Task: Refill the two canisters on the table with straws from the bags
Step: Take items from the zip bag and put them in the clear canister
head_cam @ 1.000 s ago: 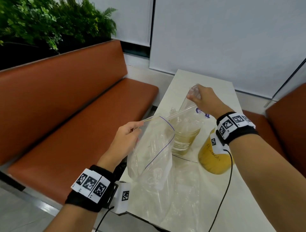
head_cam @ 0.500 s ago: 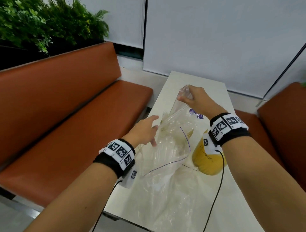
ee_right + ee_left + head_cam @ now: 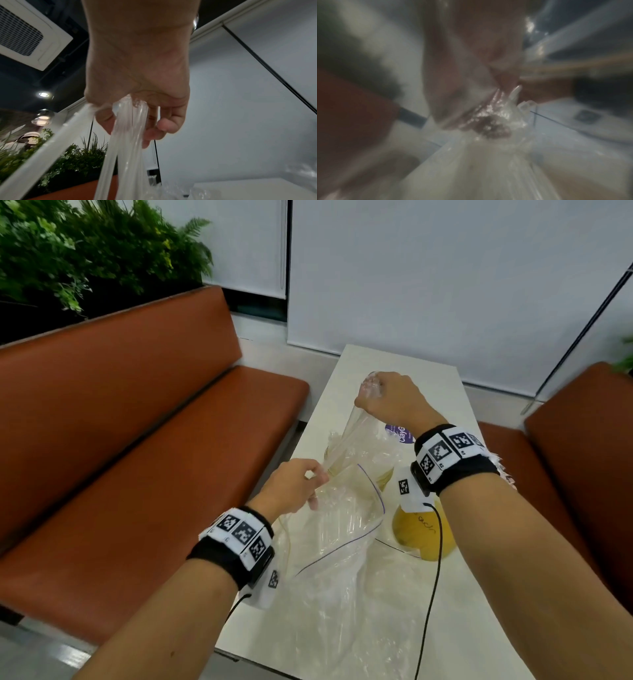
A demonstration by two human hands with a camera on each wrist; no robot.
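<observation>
My right hand point(image 3: 368, 395) is raised over the table and grips the top of a bundle of clear straws point(image 3: 346, 436); in the right wrist view my fingers point(image 3: 164, 127) curl round the straws point(image 3: 126, 128). The straws slant down into a clear zip bag point(image 3: 346, 518). My left hand point(image 3: 317, 484) grips that bag at its mouth; the left wrist view is blurred and shows fingers point(image 3: 471, 81) on crinkled plastic point(image 3: 496, 117). A clear canister point(image 3: 385, 479) stands behind the bag, partly hidden. A yellow canister point(image 3: 419, 537) stands under my right wrist.
Another clear bag point(image 3: 342, 621) lies flat on the near part of the white table point(image 3: 442, 392). A purple label point(image 3: 399, 433) shows beyond the bag. Brown benches flank the table, left point(image 3: 137, 457) and right point(image 3: 582, 446). Plants point(image 3: 85, 251) stand behind the left bench.
My left hand let go of the bag's edge at the left, reached across open, and now grips the bag's mouth. My right hand has kept the straws raised.
</observation>
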